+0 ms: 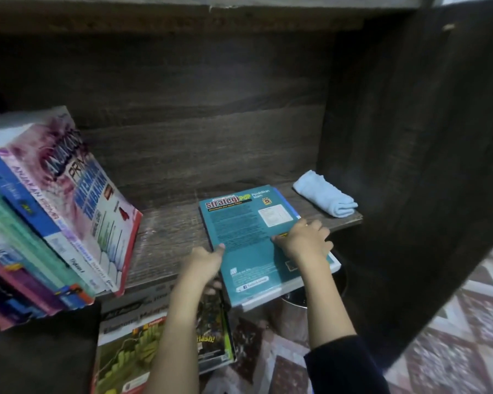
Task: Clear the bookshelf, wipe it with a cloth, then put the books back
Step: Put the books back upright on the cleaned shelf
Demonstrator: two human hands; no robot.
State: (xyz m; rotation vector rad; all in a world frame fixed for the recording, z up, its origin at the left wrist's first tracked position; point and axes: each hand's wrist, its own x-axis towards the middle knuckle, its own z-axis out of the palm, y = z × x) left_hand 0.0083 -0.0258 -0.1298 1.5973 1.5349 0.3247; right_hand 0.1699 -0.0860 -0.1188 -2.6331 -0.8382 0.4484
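The dark wooden bookshelf (182,155) fills most of the view, and the teal book (248,240) lies flat on its board, back cover up. The book's near end overhangs the board's front edge. Pale and blue edges showing beneath it suggest at least one more book underneath.

Well to the left of the teal book, a row of books (69,211) stands on the same board and leans to the right. The outermost has a pink and white cover with a red edge. Below the teal book and to its left, more books (131,356) lie flat at a lower level, one with a green and yellow cover. To the right of them, under the teal book's overhanging end, a patterned floor covering (453,322) spreads out.

Behind and to the right of the teal book, a folded light-blue cloth (325,197) rests on the board near its right end, apart from the book.

The left hand (204,264) grips the teal book's left edge, thumb on the cover and fingers curled underneath. The right hand (305,240) lies on the cover at the right edge, with its fingers bent over that edge and holding it.
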